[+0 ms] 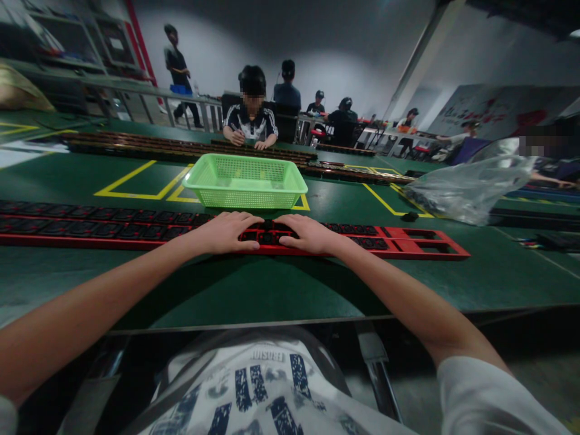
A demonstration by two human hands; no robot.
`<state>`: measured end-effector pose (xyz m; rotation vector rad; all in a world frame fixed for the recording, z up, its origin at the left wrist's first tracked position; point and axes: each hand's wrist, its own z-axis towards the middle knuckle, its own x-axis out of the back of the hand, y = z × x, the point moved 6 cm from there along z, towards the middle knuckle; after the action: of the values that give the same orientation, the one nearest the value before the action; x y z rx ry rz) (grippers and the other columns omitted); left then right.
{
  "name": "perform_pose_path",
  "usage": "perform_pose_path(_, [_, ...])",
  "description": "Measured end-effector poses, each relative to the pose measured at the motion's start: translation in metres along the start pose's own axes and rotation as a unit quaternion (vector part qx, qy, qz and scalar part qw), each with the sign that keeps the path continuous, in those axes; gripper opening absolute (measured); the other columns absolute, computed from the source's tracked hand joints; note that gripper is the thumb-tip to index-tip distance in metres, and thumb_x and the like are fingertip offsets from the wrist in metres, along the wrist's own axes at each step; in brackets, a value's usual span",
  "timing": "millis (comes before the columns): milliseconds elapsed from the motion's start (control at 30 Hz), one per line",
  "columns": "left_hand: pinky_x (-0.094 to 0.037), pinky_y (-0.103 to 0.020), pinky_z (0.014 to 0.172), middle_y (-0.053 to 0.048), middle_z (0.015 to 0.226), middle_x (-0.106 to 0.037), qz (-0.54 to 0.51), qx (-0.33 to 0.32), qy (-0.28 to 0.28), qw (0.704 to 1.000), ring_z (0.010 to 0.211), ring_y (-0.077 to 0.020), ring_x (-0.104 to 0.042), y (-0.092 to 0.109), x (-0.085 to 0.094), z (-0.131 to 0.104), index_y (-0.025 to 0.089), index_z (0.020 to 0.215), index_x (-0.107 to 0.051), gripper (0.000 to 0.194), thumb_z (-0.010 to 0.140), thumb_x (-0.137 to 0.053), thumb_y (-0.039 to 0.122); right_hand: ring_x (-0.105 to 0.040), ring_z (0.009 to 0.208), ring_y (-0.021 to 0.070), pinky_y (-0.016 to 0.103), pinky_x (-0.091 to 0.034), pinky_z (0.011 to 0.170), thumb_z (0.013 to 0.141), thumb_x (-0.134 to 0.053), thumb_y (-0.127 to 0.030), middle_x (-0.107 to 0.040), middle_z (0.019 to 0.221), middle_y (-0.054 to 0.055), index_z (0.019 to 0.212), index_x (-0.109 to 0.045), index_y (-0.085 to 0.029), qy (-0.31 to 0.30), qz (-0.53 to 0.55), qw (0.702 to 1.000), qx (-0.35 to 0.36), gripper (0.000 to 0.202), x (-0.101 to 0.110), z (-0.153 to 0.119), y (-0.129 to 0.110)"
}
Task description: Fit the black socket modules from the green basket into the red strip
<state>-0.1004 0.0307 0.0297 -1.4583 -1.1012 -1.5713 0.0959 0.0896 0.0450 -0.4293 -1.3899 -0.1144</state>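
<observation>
Spread wide with left hand (229,232) and right hand (310,234), thumbs apart from fingers, across red frame (270,249): likely stiff, awkwardly long, best held by both long edges.

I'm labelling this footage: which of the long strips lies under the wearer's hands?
The red double-row strip, with the left hand and right hand on it, nearer than the green basket; the brown strips lie beyond the basket.
</observation>
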Motion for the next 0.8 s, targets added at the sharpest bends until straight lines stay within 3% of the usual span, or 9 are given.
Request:
perform_pose_path(367, [-0.045,-0.058,0.120,-0.021,0.165,-0.058,0.001,-0.009,0.002,1.000,0.145,-0.0432,-0.059,-0.0034,-0.0024,0.0014,0.018,0.168,-0.046,0.085,0.103,-0.049,0.073,-0.065,0.140,0.0357,0.056,-0.051,0.120,0.110,-0.061,-0.046,-0.066,0.156,0.020,0.156,-0.059,-0.015,0.012,-0.003,1.000,0.004,0.056,-0.0015,0.0000,0.0031])
perform_pose_path(600, [-0.045,-0.059,0.121,-0.021,0.165,-0.057,0.000,-0.005,-0.001,1.000,0.146,-0.0431,-0.059,-0.0010,-0.0016,0.0007,0.017,0.169,-0.046,0.085,0.103,-0.048,0.072,-0.064,0.141,0.0375,0.057,-0.050,0.122,0.110,-0.060,-0.045,-0.065,0.157,0.022,0.158,-0.056,-0.010,0.003,-0.005,1.000,-0.001,0.059,-0.0006,-0.0001,0.0018])
perform_pose_path(800, [-0.046,-0.058,0.121,-0.021,0.165,-0.057,0.004,-0.004,-0.002,1.000,0.145,-0.0427,-0.059,-0.0007,-0.0011,0.0003,0.018,0.168,-0.046,0.084,0.104,-0.049,0.071,-0.065,0.141,0.0372,0.057,-0.050,0.121,0.110,-0.061,-0.045,-0.066,0.156,0.021,0.157,-0.057,-0.011,0.002,-0.004,1.000,-0.007,0.058,-0.0011,0.0006,0.0008])
